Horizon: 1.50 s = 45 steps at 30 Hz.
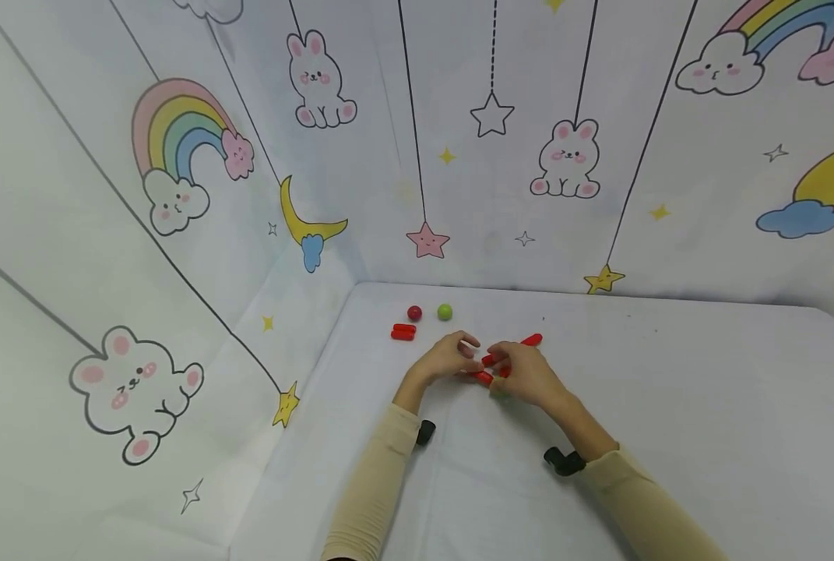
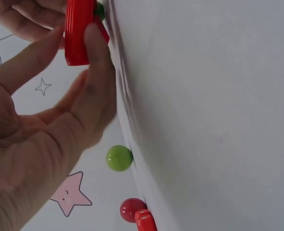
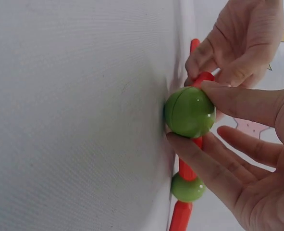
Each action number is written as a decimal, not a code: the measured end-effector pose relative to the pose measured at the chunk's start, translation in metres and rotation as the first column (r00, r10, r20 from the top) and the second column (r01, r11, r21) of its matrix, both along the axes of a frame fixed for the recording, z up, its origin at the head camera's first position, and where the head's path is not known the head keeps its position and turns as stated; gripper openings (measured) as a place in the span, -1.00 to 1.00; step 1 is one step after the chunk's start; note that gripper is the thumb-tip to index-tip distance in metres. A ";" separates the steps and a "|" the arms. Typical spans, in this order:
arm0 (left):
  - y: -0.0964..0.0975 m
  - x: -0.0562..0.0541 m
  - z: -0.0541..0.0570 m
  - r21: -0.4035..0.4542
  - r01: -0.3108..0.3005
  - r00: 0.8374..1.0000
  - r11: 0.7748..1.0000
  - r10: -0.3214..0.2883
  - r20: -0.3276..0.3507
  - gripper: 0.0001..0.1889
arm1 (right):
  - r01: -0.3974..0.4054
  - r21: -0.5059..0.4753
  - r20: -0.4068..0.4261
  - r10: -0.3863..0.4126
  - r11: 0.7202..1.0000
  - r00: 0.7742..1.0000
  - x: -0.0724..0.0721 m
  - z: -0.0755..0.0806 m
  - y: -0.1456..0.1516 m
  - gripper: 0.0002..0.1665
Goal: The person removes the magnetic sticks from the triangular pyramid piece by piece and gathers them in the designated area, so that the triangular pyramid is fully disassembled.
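Observation:
My left hand (image 1: pixel 448 358) pinches a short red rod (image 2: pixel 77 41) between thumb and index finger, low over the white table. Beside it, my right hand (image 1: pixel 529 374) holds a green ball (image 3: pixel 190 113) between thumb and fingers. The rod's end meets the ball or lies just behind it; which one I cannot tell. Past the right fingers, another red rod (image 3: pixel 186 166) runs to a second green ball (image 3: pixel 187 188), with a further red rod (image 3: pixel 181 216) beyond that. In the head view the right hand partly hides these pieces, though one red rod (image 1: pixel 532 340) shows past it.
Toward the back left of the table (image 1: pixel 669 405) lie a dark red ball (image 1: pixel 414 312), a loose green ball (image 1: pixel 445 312) and two short red rods (image 1: pixel 403 333) side by side. White cloth walls with cartoon prints rise at the back and left.

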<state>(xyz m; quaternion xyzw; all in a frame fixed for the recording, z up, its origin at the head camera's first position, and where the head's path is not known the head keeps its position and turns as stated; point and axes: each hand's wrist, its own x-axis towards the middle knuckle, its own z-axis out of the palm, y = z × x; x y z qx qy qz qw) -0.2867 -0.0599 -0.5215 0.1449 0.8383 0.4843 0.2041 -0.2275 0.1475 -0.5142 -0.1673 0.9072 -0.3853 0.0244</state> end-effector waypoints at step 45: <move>-0.073 -0.015 0.013 0.183 -0.171 0.984 0.968 0.160 0.074 -0.39 | -0.011 -0.024 0.110 0.014 1.000 0.994 0.003 0.009 0.002 -0.38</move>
